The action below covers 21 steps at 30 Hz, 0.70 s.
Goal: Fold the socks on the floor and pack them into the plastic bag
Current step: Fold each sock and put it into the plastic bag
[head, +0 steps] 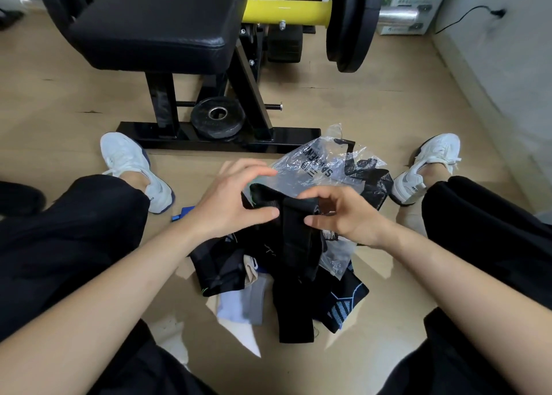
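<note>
The black sock (294,236) is at frame centre, its long axis running straight down toward the pile of socks (239,299) on the floor (373,102). Both hands pinch its upper end, the left hand (236,200) from the left, the right hand (343,215) from the right, equally near. The plastic bag (316,167) lies just above them, slightly right, its mouth unclear.
</note>
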Available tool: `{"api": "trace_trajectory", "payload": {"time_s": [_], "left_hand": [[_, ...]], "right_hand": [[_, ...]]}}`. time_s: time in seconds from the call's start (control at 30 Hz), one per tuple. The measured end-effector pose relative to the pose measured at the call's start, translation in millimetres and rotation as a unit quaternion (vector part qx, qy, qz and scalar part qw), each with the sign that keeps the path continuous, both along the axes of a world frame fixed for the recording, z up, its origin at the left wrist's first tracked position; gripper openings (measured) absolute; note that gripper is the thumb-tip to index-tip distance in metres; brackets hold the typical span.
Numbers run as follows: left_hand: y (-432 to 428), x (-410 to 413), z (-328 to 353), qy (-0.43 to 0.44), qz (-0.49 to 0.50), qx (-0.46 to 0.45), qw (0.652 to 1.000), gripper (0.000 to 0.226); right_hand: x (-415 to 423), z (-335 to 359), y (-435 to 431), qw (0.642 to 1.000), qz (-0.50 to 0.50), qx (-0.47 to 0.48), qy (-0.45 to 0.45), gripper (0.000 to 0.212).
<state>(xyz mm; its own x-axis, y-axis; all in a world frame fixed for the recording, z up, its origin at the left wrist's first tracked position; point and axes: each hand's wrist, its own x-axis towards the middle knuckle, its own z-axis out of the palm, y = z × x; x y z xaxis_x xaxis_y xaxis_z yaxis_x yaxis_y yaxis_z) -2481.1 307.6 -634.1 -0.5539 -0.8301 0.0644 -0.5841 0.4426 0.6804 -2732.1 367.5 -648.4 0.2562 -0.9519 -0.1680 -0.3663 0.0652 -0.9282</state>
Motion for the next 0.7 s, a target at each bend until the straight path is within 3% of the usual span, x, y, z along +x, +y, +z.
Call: {"api": "trace_trajectory", "payload": {"time_s": [0.07,0.1,0.2,0.27,0.4,0.47,0.6,0.7], "left_hand": [[-1,-1,-4,-0.052,-0.052,0.014,0.997,0.081],[-1,-3,-6,-0.065,-0.052,0.037,0.996,0.076],[-1,-7,-16,-0.041,-0.004,0.105,0.994,0.03],[-1,-9,-18,-0.006,0.023,0.121,0.992,0.015],[0,-14,-18,0.067,0.091,0.172,0.979,0.013],[0,-16,-13,0.105,0.132,0.19,0.967,0.013],[1,-19,-9,0.135,0.177,0.206,0.953,0.014],[0,-19,-7,0.156,0.192,0.214,0.945,0.016]], "right_hand": [[-9,2,-2,1.0,0.025,0.006,-0.001,0.033],[-12,2,-3,1.0,0.027,0.005,-0.011,0.033],[-15,2,-5,0.999,0.015,-0.009,-0.032,0.034],[-16,3,-5,1.0,0.003,-0.019,-0.008,0.042],[-8,13,2,0.987,0.029,-0.131,0.084,0.064],[-3,15,4,0.968,0.071,-0.202,0.132,0.065],[0,9,3,0.961,0.101,-0.202,0.162,0.053],[0,2,1,0.97,0.05,-0.184,0.149,0.046]]}}
